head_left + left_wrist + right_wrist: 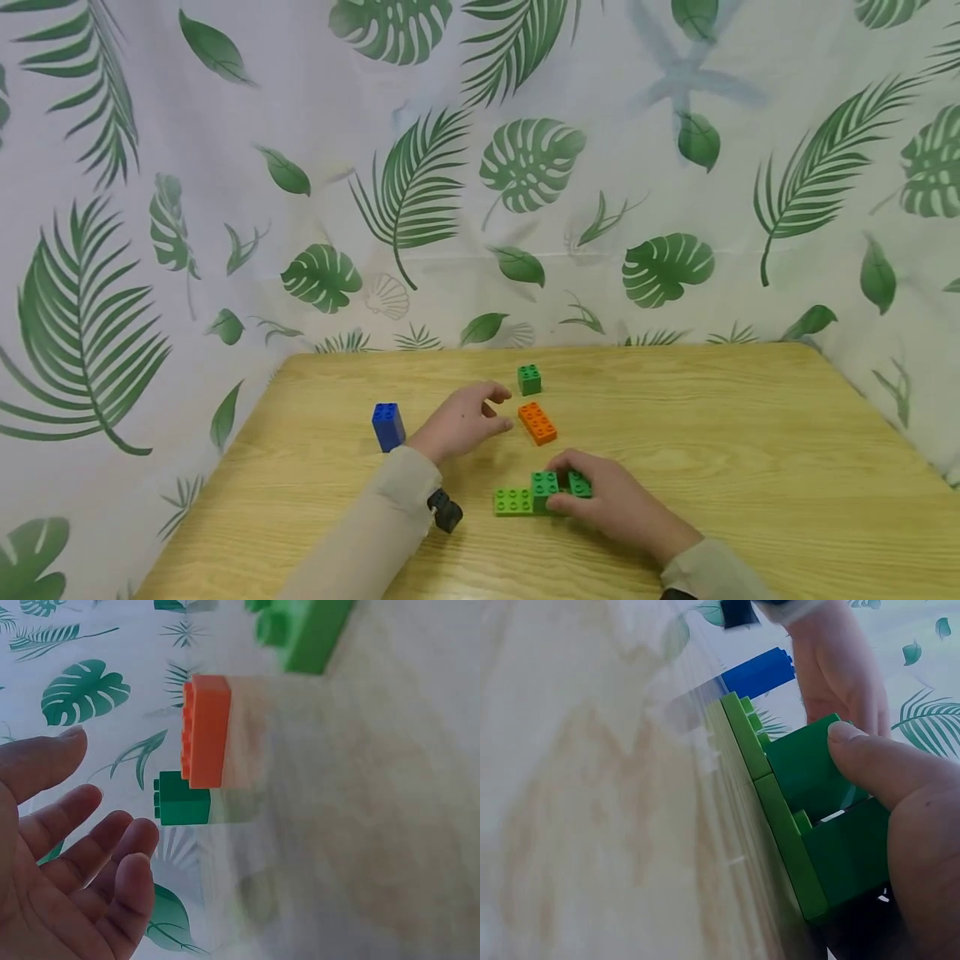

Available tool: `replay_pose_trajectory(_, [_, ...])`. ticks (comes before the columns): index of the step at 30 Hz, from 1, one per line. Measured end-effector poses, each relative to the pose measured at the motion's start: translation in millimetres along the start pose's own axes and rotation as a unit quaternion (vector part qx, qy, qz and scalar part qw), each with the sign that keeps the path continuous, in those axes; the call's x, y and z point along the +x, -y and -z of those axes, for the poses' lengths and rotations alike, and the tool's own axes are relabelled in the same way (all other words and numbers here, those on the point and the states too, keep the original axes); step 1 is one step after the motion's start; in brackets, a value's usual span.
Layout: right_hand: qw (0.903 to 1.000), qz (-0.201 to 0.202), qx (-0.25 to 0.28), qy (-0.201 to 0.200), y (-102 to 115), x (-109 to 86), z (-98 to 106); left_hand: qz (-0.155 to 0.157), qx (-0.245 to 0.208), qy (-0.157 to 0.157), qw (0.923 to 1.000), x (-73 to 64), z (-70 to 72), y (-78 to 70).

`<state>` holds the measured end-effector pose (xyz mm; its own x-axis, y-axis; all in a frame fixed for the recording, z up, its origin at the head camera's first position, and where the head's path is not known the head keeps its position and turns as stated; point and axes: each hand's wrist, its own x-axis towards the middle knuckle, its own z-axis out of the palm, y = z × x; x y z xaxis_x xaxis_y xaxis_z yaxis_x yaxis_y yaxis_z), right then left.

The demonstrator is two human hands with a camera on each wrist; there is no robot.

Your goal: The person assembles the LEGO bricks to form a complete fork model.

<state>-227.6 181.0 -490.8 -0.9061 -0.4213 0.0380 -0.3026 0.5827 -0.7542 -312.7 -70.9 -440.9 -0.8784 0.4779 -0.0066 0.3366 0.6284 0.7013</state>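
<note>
Orange brick (537,423) lay just right of left hand (463,421).
Left fingers stood half-open, empty, nearer it; its long axis ran crosswise. Right hand (617,505) gripped dark green block (544,490).

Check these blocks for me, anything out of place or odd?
I see no damage. Only the orange brick seems slightly askew: it lies slanted on the table near the left hand, whereas the light green base runs roughly parallel to the far edge. For a loose brick, that's hardly odd.
</note>
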Motion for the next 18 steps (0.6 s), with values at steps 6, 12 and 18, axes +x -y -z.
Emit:
replay_pose_trajectory(6, [0.9998, 0.011, -0.011, 0.013, -3.0, 0.5, -1.5, -0.003, 0.021, 0.0, 0.9998, 33.6, 5.0, -2.3])
replay_pose_trajectory(12, [0.9993, 0.025, -0.012, 0.026, -5.3, -2.4, -0.7, 0.009, 0.043, -0.006, 0.999, 57.3, 0.2, 0.1])
replay_pose_trajectory(18, [0.9992, 0.026, -0.012, 0.027, -7.9, -5.0, 2.0, 0.028, 0.079, -0.007, 0.9965, 77.2, -3.0, 3.1])
